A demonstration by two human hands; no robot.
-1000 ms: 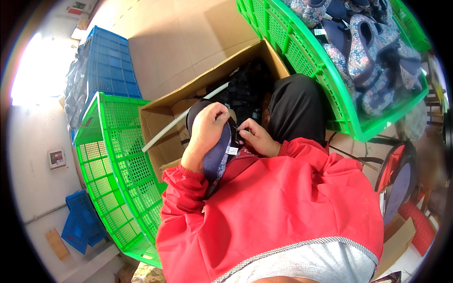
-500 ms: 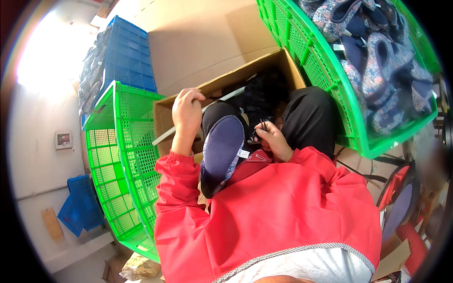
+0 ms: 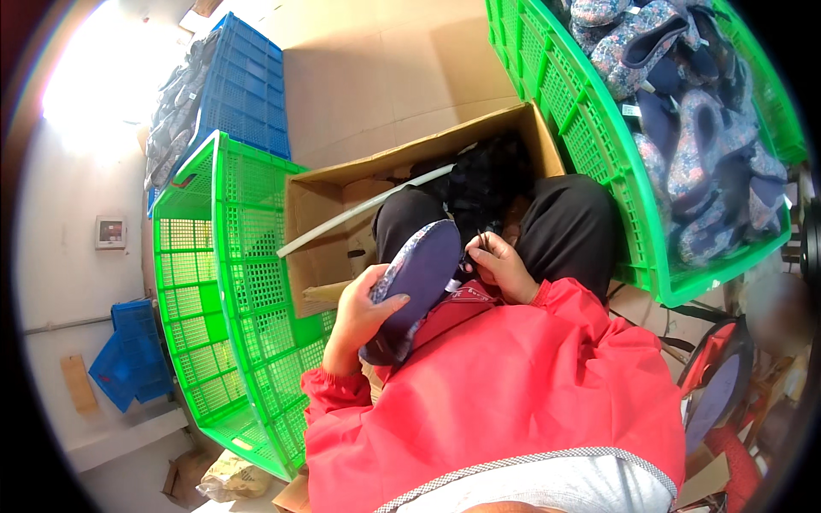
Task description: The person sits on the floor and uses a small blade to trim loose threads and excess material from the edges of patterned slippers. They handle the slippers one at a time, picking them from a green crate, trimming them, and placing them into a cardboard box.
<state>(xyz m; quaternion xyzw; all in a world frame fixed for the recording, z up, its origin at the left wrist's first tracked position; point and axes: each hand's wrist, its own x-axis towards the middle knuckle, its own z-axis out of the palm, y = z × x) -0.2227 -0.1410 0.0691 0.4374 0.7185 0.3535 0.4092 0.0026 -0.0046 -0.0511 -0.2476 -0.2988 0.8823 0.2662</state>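
Observation:
My left hand [image 3: 357, 312] grips a slipper [image 3: 425, 267] by its edge, thumb on the dark navy sole and fingers behind. The sole faces up, with a strip of floral fabric along its rim. A small white tag [image 3: 453, 285] sticks out at its right side. Just right of the slipper, my right hand [image 3: 506, 267] is closed around small dark thread snips [image 3: 482, 242], whose thin prongs show above the fingers. Both hands are over my lap, close together. The slipper's upper is mostly hidden beneath the sole.
Ahead stands an open cardboard box [image 3: 342, 184] with dark items and a white rod [image 3: 368, 209] across it. A green crate [image 3: 590, 145] of floral slippers [image 3: 701, 137] is at right. Another green crate [image 3: 256, 282] stands left, a blue crate [image 3: 244, 85] behind it.
My left hand has come down from above the box and taken hold of the slipper's left edge. The slipper has tilted and shifted right, nearer my right hand, which still holds the snips.

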